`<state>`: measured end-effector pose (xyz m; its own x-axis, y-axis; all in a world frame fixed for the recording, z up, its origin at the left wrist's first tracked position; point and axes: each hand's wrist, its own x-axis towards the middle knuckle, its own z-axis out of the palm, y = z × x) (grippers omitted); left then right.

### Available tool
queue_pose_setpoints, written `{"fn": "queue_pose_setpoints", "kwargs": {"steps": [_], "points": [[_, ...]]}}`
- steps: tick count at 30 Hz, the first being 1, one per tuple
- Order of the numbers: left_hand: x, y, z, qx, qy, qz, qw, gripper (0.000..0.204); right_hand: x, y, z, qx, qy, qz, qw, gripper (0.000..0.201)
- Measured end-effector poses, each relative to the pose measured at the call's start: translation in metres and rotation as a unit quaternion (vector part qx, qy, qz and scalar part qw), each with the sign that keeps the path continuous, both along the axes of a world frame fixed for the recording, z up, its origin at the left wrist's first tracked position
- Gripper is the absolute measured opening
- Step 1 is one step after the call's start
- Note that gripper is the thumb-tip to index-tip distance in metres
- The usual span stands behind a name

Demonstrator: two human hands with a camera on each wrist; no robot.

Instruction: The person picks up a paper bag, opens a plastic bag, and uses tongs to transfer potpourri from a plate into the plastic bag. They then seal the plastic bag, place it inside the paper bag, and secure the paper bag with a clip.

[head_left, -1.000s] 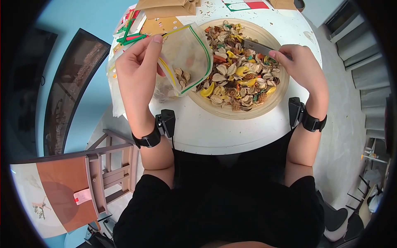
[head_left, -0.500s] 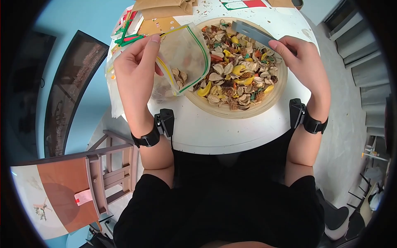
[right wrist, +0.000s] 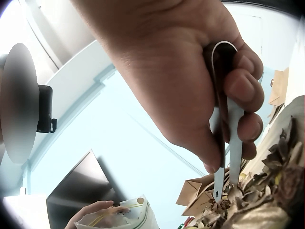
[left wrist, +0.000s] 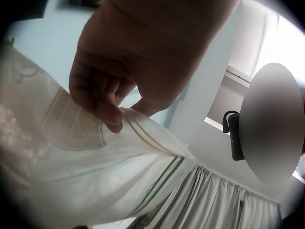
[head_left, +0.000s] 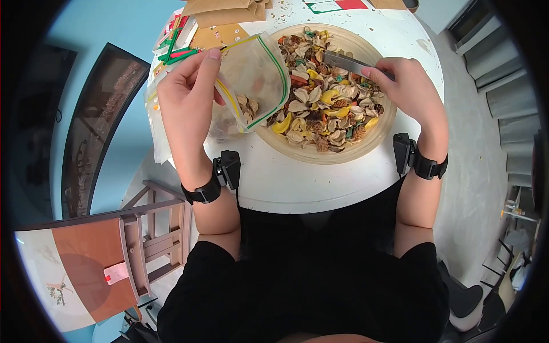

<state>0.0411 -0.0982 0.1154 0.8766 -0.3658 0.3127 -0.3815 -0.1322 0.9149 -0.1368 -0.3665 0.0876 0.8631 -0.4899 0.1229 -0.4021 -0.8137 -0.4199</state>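
Observation:
My left hand (head_left: pixel 191 88) pinches the edge of a clear zip bag (head_left: pixel 260 68) with yellow and green seal lines. The bag's mouth gapes, and some pale dried petals (head_left: pixel 247 106) show in it. In my right hand (head_left: pixel 416 91) is a pair of flat metal tongs (head_left: pixel 346 64), its arms between thumb and fingers. The right wrist view shows the tongs' tips (right wrist: pixel 218 194) slightly apart, right at the dried petals. These belong to a heap of potpourri (head_left: pixel 329 106), with petals, small cones and yellow pieces, on a round wooden plate (head_left: pixel 291 154).
Brown paper bags (head_left: pixel 226 11) stand at the table's far edge. Green and red sticks (head_left: pixel 177 54) lie beyond my left hand. A red, white and green card (head_left: pixel 337 7) is at the back. Bits of debris dot the white table (head_left: pixel 303 191). A wooden chair (head_left: pixel 163 234) stands at left.
My right hand first moved the tongs toward the plate's far side, then brought them back nearer and a little left over the potpourri. The left hand keeps the bag almost still.

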Motion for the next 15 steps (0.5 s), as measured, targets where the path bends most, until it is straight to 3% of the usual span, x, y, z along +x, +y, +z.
{"fn": "queue_pose_setpoints", "kwargs": {"steps": [9, 15], "points": [[0.001, 0.001, 0.000, -0.006, 0.002, -0.004, 1.000, 0.030, -0.008, -0.008, 0.003, 0.023, -0.052, 0.009, 0.998, 0.043], [0.000, 0.001, 0.000, -0.002, 0.005, -0.006, 1.000, 0.031, -0.018, 0.004, 0.023, 0.164, -0.170, 0.075, 0.969, 0.033]]}}
